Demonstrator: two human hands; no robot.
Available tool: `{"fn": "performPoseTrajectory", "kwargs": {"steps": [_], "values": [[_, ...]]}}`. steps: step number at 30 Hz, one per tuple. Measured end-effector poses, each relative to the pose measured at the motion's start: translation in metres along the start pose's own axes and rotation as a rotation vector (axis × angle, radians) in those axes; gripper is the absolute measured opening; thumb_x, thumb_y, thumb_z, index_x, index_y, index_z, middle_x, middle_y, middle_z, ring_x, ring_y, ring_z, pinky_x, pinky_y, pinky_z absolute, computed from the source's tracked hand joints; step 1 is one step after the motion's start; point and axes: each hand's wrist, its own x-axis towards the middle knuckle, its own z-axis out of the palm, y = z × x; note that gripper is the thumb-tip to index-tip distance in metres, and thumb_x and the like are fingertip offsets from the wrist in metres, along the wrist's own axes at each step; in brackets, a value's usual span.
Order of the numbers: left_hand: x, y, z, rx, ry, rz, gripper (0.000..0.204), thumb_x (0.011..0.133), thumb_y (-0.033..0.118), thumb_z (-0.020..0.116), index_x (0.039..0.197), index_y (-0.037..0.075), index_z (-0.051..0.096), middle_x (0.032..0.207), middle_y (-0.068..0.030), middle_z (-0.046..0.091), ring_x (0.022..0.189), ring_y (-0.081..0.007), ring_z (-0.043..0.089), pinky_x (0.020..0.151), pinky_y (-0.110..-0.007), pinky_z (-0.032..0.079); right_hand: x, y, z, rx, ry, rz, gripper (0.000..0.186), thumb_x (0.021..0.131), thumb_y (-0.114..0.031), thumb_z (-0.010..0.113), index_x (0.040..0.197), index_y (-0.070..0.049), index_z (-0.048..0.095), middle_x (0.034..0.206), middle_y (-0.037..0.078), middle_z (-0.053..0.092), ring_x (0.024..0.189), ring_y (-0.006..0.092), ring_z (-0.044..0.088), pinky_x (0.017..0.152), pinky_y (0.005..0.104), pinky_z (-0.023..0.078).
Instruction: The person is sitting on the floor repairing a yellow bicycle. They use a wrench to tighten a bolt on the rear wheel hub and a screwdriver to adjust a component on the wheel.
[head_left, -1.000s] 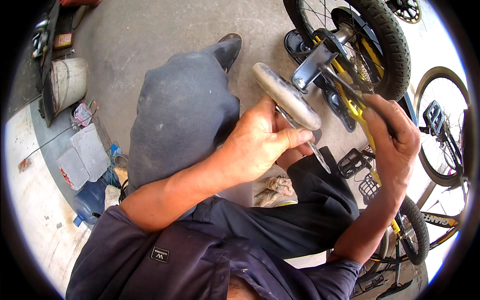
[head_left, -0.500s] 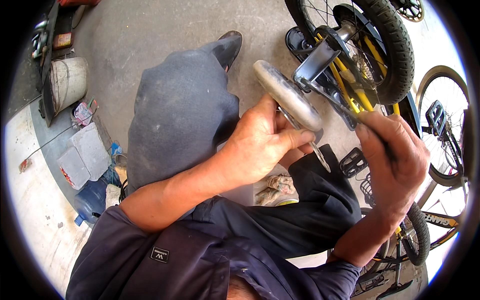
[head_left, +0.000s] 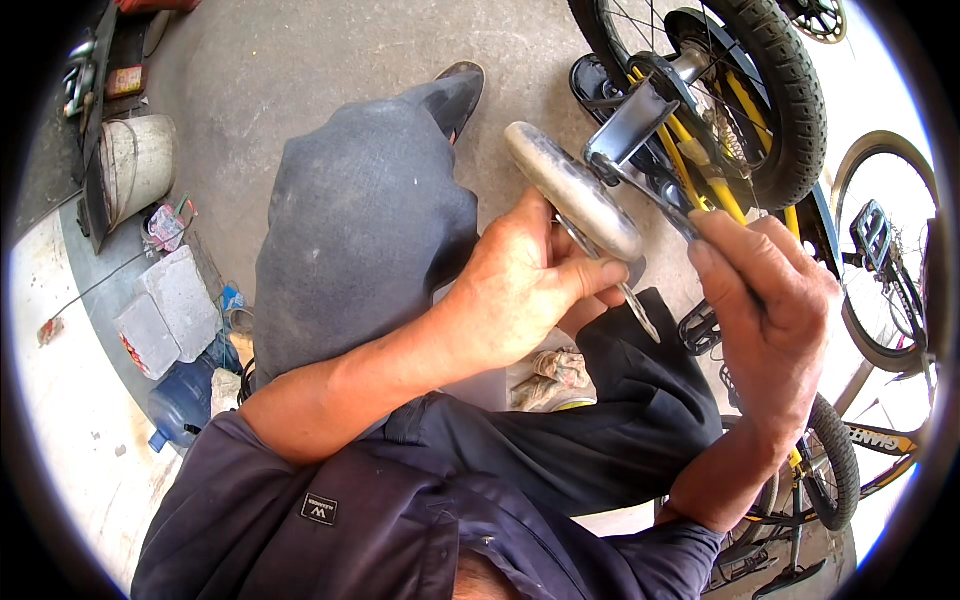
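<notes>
My left hand [head_left: 520, 285] is closed on a flat metal wrench [head_left: 642, 315], which lies along the near side of a worn whitish training wheel [head_left: 575, 190]. Its fingertips touch or nearly touch the wheel's lower rim. In my right hand [head_left: 765, 285] is the handle of another wrench [head_left: 655, 200]; this tool's head sits at the hub on the wheel's other side, beside a grey metal bracket [head_left: 632, 125]. The nut or bolt under the head is hidden. The bracket stands against a bicycle with a yellow frame [head_left: 718, 185].
A knobby bicycle tyre [head_left: 790, 100] rises above my right hand. More bicycles stand at the right, one with a thin-tyred wheel [head_left: 885, 150]. On the left are a whitish bucket [head_left: 140, 165], grey slabs [head_left: 178, 300] and a blue water jug [head_left: 180, 408]. A rag [head_left: 555, 375] lies between my legs.
My right hand has shifted left and slightly up, swinging the wrench handle with it. The left hand, its wrench and the training wheel have stayed almost in place.
</notes>
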Motion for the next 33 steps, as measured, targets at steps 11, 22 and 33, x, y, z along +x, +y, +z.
{"fn": "performPoseTrajectory", "kwargs": {"steps": [11, 22, 33], "values": [[-0.002, 0.000, 0.000, -0.093, -0.041, 0.054, 0.029, 0.089, 0.001, 0.061, 0.116, -0.002, 0.050, 0.104, -0.0107, 0.064, 0.096, -0.0193, 0.063, 0.087, -0.034, 0.052, -0.001, 0.018, 0.002, 0.024, -0.093, 0.042, 0.021, 0.080, -0.005, 0.068, 0.100, -0.002, 0.069, 0.066, 0.010, 0.054, 0.059, 0.0227, 0.056, 0.055, 0.0312, 0.043], [-0.001, -0.004, -0.003, -0.062, -0.050, 0.057, 0.030, 0.089, 0.001, 0.060, 0.117, -0.002, 0.049, 0.107, -0.0110, 0.062, 0.098, -0.0196, 0.063, 0.087, -0.034, 0.053, 0.001, 0.041, 0.006, 0.186, -0.204, 0.055, 0.024, 0.088, -0.013, 0.062, 0.107, 0.001, 0.066, 0.072, 0.010, 0.060, 0.062, 0.0199, 0.057, 0.059, 0.0297, 0.045], [-0.001, -0.003, 0.000, -0.048, -0.040, 0.087, 0.028, 0.090, 0.003, 0.061, 0.116, -0.003, 0.050, 0.104, -0.0137, 0.064, 0.095, -0.0207, 0.064, 0.084, -0.034, 0.054, 0.002, 0.050, 0.016, 0.203, -0.415, 0.341, 0.038, 0.095, -0.032, 0.053, 0.116, -0.002, 0.062, 0.077, 0.016, 0.064, 0.073, 0.0268, 0.063, 0.070, 0.0359, 0.048]]}}
